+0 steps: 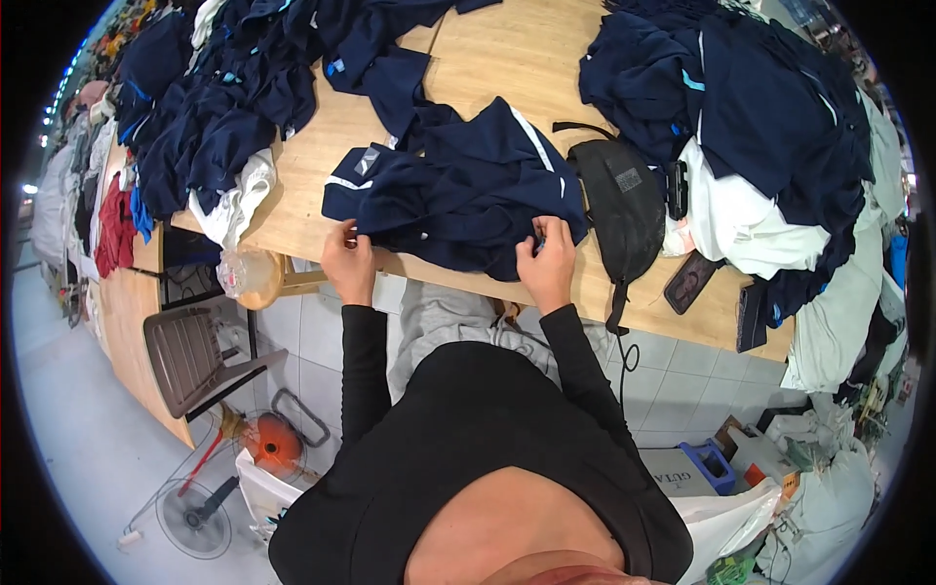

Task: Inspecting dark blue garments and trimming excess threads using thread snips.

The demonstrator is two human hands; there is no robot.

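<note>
A dark navy garment with white stripes lies crumpled on the wooden table in front of me. My left hand pinches its near edge at the left, thumb and fingers drawn together. At the near right corner, my right hand grips the cloth between thumb and bent fingers. A small grey and white patch shows on the garment's left part. Folds hide which part of the garment each hand holds.
A black waist bag lies right of the garment, with a phone beyond it. Navy clothes and white cloth pile up at the right; another navy heap is at the left. A stool stands by the near edge.
</note>
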